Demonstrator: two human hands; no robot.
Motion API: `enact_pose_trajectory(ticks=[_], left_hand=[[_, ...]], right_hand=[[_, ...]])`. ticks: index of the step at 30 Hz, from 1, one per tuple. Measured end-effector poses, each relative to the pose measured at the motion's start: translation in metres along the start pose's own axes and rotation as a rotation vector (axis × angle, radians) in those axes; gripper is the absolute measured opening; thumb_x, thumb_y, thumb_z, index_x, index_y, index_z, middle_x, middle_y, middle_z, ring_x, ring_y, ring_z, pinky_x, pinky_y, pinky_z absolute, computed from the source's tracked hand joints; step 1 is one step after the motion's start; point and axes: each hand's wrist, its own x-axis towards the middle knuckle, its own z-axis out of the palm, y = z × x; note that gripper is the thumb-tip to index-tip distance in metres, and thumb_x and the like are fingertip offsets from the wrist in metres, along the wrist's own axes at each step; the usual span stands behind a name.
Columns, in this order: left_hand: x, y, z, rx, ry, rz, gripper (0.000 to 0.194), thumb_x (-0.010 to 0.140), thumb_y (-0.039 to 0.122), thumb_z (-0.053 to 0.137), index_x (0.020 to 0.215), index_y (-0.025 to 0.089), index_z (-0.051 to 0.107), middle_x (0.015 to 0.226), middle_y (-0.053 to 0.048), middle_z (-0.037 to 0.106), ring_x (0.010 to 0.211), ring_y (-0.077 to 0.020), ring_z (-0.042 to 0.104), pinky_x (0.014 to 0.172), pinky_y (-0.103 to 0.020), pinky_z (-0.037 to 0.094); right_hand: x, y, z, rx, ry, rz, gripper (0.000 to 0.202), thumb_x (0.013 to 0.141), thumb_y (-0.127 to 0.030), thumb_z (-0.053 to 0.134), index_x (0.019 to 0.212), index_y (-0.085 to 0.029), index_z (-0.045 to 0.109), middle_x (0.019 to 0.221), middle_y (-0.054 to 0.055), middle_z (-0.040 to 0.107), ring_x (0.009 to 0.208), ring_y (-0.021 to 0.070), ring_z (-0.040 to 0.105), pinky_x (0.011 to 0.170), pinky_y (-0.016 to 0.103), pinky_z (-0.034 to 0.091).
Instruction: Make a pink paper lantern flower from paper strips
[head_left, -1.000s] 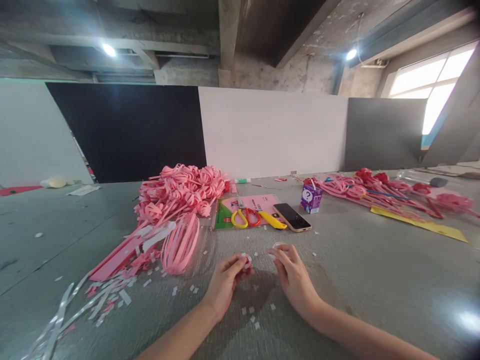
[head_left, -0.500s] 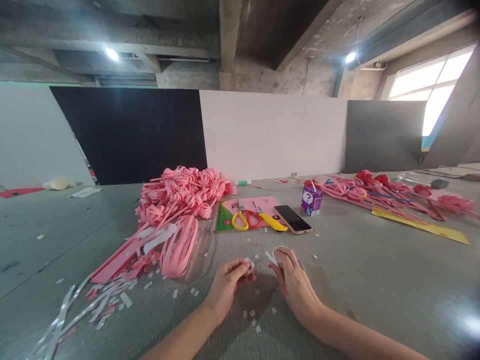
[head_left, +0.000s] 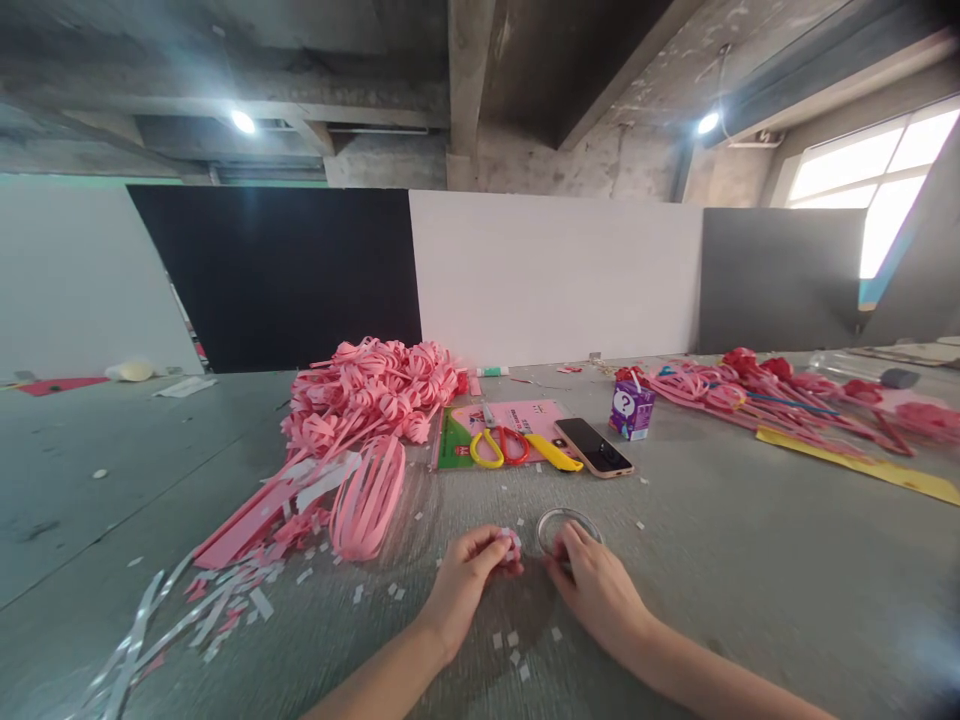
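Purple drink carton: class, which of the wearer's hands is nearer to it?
Right. The right hand is in front of the purple drink carton, slightly left of it; the left hand is farther to its left.

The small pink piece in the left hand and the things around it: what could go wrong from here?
The pink piece is pinched in the left hand's fingers, so it might get crushed.
The clear ring by the right hand could pick up loose white scraps, if it is sticky tape.
The purple carton, straw in its top, stands near the phone; a knock might spill any drink.
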Motion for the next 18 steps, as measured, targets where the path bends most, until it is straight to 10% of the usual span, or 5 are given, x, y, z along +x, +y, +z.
enact_pose_trajectory(ticks=[9,18], left_hand=[[-0.001,0.004,0.002,0.050,0.025,0.008,0.012,0.069,0.026,0.061,0.074,0.015,0.062,0.072,0.000,0.057,0.074,-0.0152,0.056,0.071,-0.025,0.041],[0.001,0.001,0.001,0.129,0.125,0.013,0.018,0.066,0.031,0.063,0.072,0.014,0.062,0.066,0.000,0.058,0.066,-0.0153,0.055,0.065,-0.026,0.042]], right_hand=[[0.019,0.017,0.001,-0.118,-0.033,0.066,0.016,0.080,-0.033,0.046,0.073,-0.019,0.050,0.063,0.002,0.061,0.056,0.0169,0.057,0.049,0.024,0.034],[0.037,0.001,-0.003,0.512,0.051,-0.118,0.017,0.085,-0.028,0.039,0.087,-0.017,0.051,0.088,0.005,0.055,0.085,0.0147,0.053,0.076,0.027,0.041]])
